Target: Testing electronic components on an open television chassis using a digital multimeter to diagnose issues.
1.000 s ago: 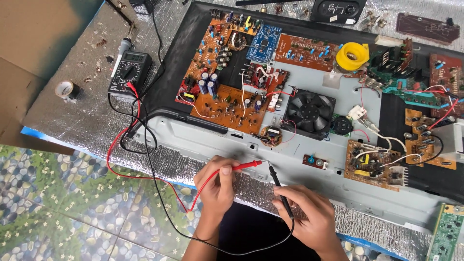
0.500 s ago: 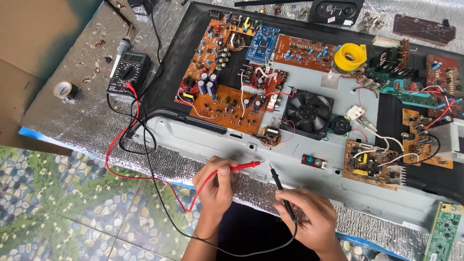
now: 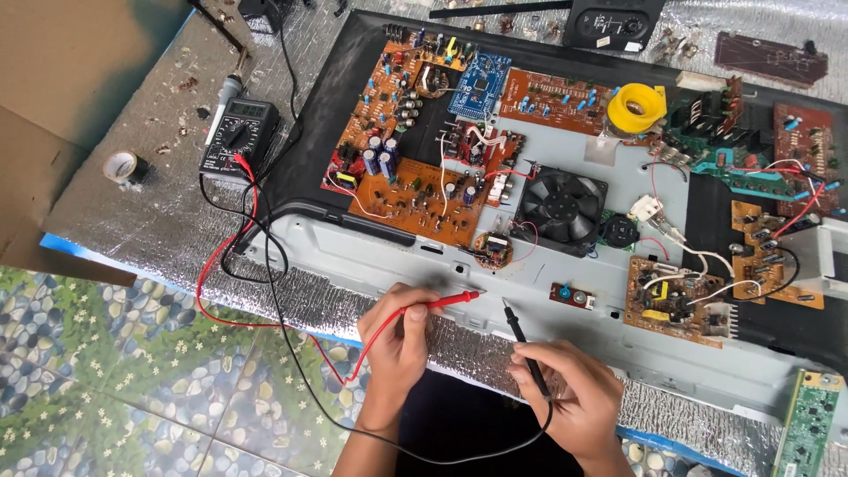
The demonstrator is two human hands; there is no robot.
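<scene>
My left hand (image 3: 399,340) grips a red test probe (image 3: 442,303) that points right, its tip over the grey metal chassis (image 3: 371,256). My right hand (image 3: 570,396) holds a black test probe (image 3: 519,334) angled up and left, tip just right of the red one. Red and black leads (image 3: 256,265) run left from the probes to a black multimeter (image 3: 237,134) on the foil-covered bench. Beyond the probe tips sit a large orange circuit board (image 3: 415,190) and a black cooling fan (image 3: 560,208).
Further boards cover the chassis: a blue board (image 3: 477,87), a yellow coil (image 3: 636,104), small orange boards (image 3: 676,300) at right, and a green board (image 3: 808,428) at the lower right corner. A tape roll (image 3: 122,165) lies at left. Patterned floor tiles (image 3: 106,389) lie below the bench edge.
Both hands and probes have stayed almost still; the view has shifted very slightly.
</scene>
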